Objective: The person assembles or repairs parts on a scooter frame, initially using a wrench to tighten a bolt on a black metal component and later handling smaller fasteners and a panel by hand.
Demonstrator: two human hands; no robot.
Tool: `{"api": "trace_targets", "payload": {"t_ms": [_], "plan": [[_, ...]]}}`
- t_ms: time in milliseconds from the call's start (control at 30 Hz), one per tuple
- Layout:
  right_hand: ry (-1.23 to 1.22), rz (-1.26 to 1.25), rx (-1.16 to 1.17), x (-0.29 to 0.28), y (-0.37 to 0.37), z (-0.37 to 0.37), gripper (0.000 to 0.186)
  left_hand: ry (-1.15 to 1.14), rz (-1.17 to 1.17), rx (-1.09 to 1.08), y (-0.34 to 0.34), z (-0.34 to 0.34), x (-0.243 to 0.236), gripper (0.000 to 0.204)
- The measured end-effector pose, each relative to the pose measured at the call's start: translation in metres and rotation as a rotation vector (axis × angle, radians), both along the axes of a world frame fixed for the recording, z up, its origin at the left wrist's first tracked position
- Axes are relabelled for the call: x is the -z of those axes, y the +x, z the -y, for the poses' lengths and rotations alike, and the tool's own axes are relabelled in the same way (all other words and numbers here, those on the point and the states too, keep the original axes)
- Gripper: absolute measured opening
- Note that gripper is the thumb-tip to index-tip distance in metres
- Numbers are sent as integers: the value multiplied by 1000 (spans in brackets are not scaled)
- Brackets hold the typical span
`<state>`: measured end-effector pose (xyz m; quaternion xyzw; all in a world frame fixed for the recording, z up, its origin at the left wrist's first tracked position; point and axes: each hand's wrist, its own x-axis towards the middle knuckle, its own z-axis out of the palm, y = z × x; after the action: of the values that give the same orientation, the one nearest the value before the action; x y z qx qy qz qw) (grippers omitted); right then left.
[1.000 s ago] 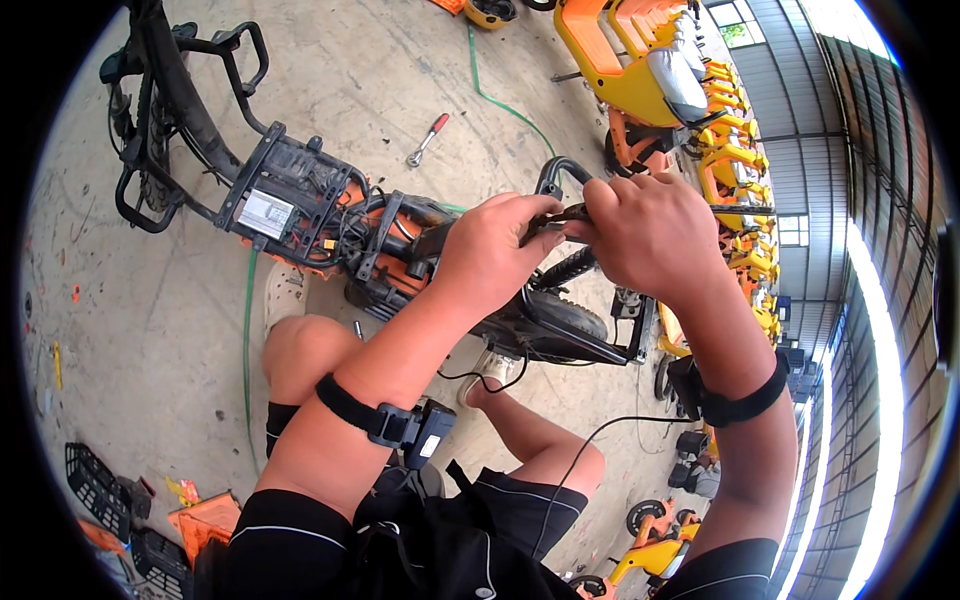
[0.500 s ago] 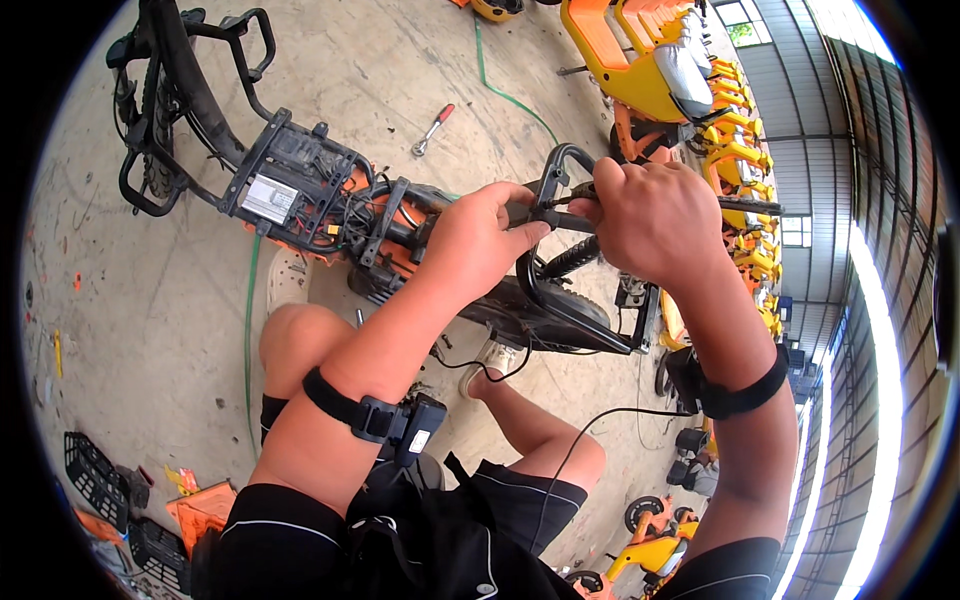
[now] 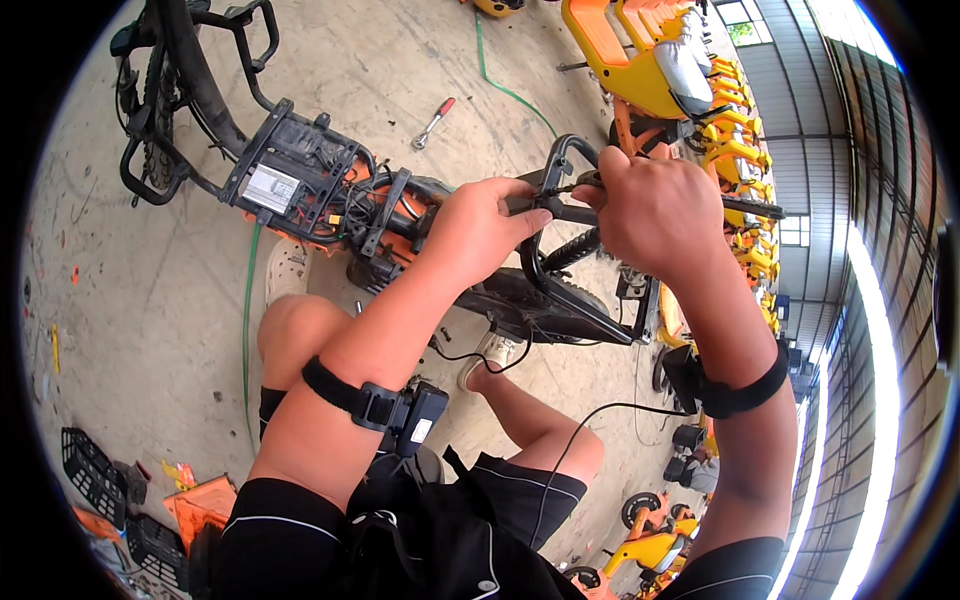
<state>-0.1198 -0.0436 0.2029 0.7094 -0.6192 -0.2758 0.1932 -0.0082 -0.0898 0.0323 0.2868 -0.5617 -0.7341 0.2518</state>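
Nearest, at the bottom of the frame, two bare forearms rise, each ringed by one black strap, the left strap carrying one black box and the right strap another. Two pale shoes show between and beside the arms, one left of centre and one at centre. Just above centre, the left hand pinches one dark piece between its thumb and fingers, beside a black looped bar. Right of it, the right hand has its fingers curled closed around one slim dark tool, mostly hidden, so its kind cannot be told. Both hands are over one stripped scooter, which runs from the upper left to right of centre and bears one silver box. On the concrete floor lie one red-handled ratchet at upper centre, one green hose, and, lower left, two black crates, one above the other. One yellow-orange scooter stands lower right; a row of yellow scooters, too crowded to count, recedes at upper right before a grey wall with two windows, one above the other.
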Motion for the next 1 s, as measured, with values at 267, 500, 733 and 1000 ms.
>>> {"api": "trace_targets", "payload": {"t_ms": [267,500,733,1000], "plan": [[47,40,42,-1,-10,3,32,59,-43,29,5,0,1,38],[45,93,-44,-5,-17,4,27,119,-198,-4,-2,-11,20,32],[37,78,-25,-2,-21,-4,21,174,-281,-15,-3,-18,25,36],[95,30,70,-11,-12,-1,22,197,-279,-33,-6,-23,27,37]]}}
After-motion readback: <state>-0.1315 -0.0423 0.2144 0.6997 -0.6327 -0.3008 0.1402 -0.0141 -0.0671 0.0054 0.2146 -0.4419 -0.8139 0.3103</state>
